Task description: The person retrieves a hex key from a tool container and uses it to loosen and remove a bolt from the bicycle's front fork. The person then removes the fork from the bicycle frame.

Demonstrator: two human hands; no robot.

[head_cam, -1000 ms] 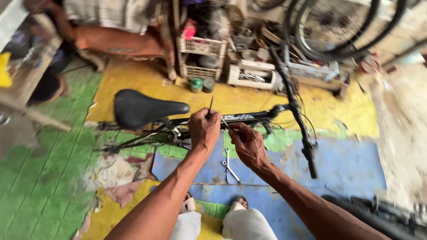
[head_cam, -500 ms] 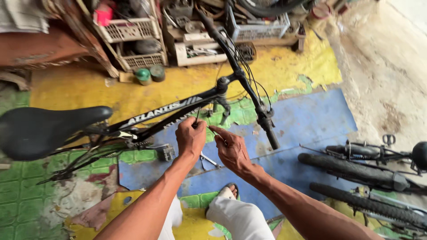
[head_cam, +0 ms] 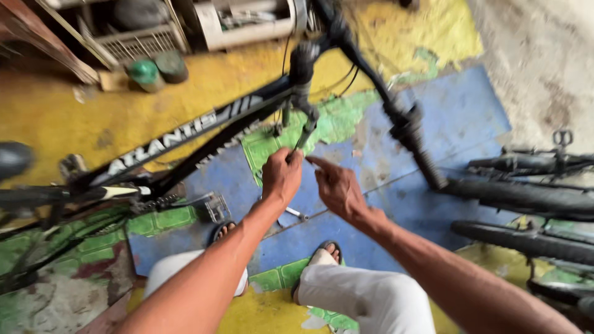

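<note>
A black bicycle frame (head_cam: 185, 133) with white lettering lies across the painted floor, its front wheel off. My left hand (head_cam: 281, 176) is closed on a thin tool (head_cam: 296, 147) whose tip points up at the lower end of the fork (head_cam: 303, 117). My right hand (head_cam: 337, 185) is just to its right, index finger stretched toward the left hand, nothing in it. The handlebar (head_cam: 405, 127) slants down to the right of both hands. My knees in white trousers and my sandalled feet are below.
A pedal (head_cam: 213, 207) and the chain sit left of my arm, the saddle (head_cam: 12, 158) at the far left. A small wrench (head_cam: 296, 213) lies on the blue floor. Two tyres (head_cam: 526, 198) lie at right. Green cans (head_cam: 145, 71) and crates stand behind.
The view has swung right and closer to the fork. Both hands have moved from the top tube toward the fork end, the left still holding the thin tool.
</note>
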